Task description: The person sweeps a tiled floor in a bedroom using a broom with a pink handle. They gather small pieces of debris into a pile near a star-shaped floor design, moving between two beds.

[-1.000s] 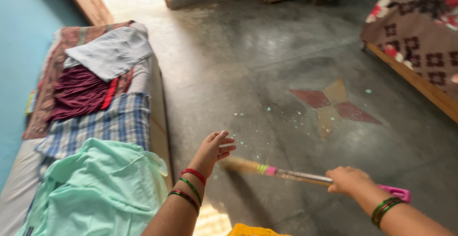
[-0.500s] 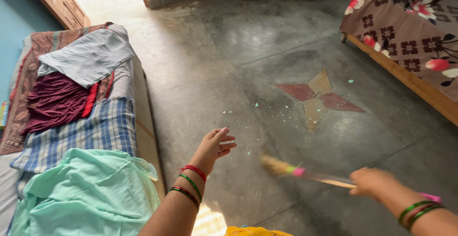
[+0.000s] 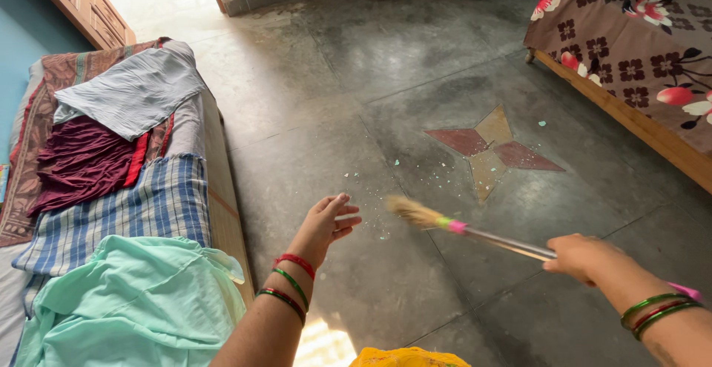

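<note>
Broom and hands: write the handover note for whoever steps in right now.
Right hand grips the broom by its handle, bristle end low over the grey floor.
Left hand is open and empty, held out beside the bed.
Done: cannot tell how much has been swept.
Left: pale green flecks lie scattered near the star inlay and ahead of the bristles.

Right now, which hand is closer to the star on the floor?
The right hand. It holds the broom just below the star. The left hand hangs farther off, toward the bed side.
</note>
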